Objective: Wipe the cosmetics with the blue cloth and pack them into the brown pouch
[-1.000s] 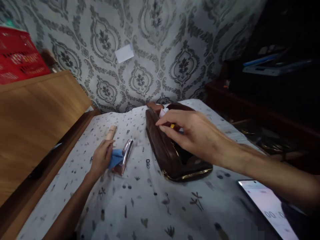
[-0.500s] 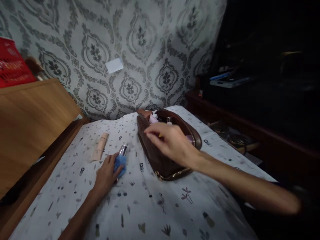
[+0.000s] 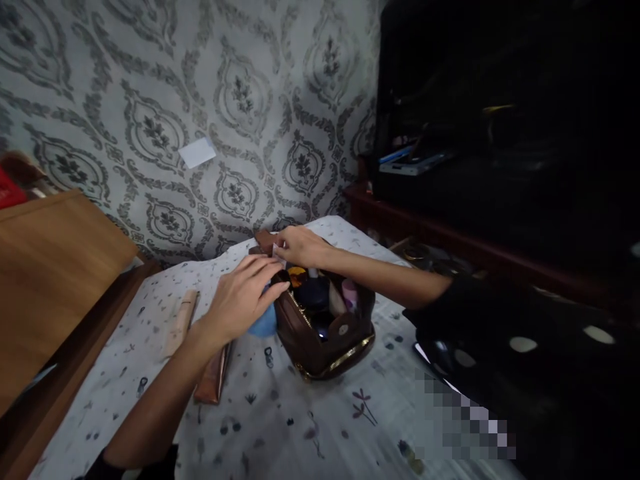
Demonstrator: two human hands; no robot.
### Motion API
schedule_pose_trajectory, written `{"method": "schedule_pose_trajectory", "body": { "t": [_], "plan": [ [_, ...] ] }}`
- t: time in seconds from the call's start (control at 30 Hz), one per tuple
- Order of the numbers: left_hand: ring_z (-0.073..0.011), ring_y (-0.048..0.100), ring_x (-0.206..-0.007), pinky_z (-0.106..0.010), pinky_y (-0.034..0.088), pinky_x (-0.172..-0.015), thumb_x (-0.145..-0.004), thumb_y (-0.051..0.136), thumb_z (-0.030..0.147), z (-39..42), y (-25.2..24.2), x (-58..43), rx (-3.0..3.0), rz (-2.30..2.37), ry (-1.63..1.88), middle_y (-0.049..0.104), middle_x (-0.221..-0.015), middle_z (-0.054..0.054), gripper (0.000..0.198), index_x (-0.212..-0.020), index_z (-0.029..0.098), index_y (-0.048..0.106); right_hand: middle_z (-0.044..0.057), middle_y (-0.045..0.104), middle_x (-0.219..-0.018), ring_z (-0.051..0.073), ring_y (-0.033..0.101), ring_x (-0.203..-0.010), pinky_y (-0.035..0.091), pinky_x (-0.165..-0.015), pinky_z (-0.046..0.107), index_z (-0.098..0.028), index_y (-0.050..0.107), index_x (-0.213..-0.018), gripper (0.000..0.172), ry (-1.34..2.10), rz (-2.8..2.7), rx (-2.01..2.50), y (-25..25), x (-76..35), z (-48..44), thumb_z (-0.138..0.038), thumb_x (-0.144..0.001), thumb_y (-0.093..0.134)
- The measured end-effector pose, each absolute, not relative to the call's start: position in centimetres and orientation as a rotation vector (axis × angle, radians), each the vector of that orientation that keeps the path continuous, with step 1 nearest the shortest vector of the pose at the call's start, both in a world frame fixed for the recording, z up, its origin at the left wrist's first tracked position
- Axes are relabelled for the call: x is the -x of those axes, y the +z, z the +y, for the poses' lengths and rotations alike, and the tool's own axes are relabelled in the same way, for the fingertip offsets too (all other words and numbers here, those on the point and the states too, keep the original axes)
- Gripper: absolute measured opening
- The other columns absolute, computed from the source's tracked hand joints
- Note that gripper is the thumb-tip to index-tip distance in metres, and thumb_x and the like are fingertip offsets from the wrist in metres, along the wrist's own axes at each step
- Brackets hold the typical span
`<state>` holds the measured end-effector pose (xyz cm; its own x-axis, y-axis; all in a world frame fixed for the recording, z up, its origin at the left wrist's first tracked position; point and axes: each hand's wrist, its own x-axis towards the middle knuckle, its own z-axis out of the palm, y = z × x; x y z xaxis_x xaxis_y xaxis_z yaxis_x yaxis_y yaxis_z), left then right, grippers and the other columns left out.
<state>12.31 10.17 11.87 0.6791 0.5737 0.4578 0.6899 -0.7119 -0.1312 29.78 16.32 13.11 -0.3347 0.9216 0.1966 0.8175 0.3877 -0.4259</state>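
- Head: brown bag (image 3: 299,333) open on printed cloth (image 3: 273,433).
- Left hand (image 3: 244,293) at rim, right hand (image 3: 301,247) at far end; can't tell either grip.
- Likely handling contents (image 3: 314,293); next needs bag held open.

Your brown bag (image 3: 295,327) mid-frame looks like smooth leather or faux leather with a soft sheen, and the zip (image 3: 345,359) is shiny gold-toned metal. The copper tube (image 3: 214,377) lower left of centre is super glossy, kinda metallic foil, while your beige tube (image 3: 184,317) reads more matt. You've got printed cloth bedding (image 3: 280,437) underneath, smooth grained wood panel (image 3: 55,247) at left, and patterned wallpaper (image 3: 240,127) up top, fairly matt.
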Motion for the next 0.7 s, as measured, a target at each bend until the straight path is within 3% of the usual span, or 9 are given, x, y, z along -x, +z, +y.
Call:
{"method": "schedule_pose_trajectory", "body": {
  "t": [0.23,0.7],
  "plan": [
    [-0.0228,0.058,-0.119,-0.041,0.048,-0.104,-0.104,0.033,0.043,11.5,13.4,-12.5,2.784,-1.09,-0.192,0.067,-0.123,-0.006,0.039,-0.118,0.022,0.063,0.014,0.075,-0.108,0.026,0.07,-0.105,0.048,-0.076,0.027,-0.015,0.074,-0.102,0.025,0.364,-2.308,1.519,13.7,-29.7,16.8,-0.022,-0.092,0.052],
    [-0.02,0.057,-0.126,-0.039,0.046,-0.11,-0.104,0.034,0.036,10.6,11.8,-11.6,2.814,-1.221,-0.433,0.065,-0.129,-0.004,0.036,-0.118,0.024,0.064,0.013,0.073,-0.094,0.02,0.063,-0.084,0.039,-0.07,0.028,-0.011,0.071,-0.096,0.026,0.138,-2.114,1.352,14.5,-32.0,16.5,-0.01,-0.086,0.048]
  ]
}}
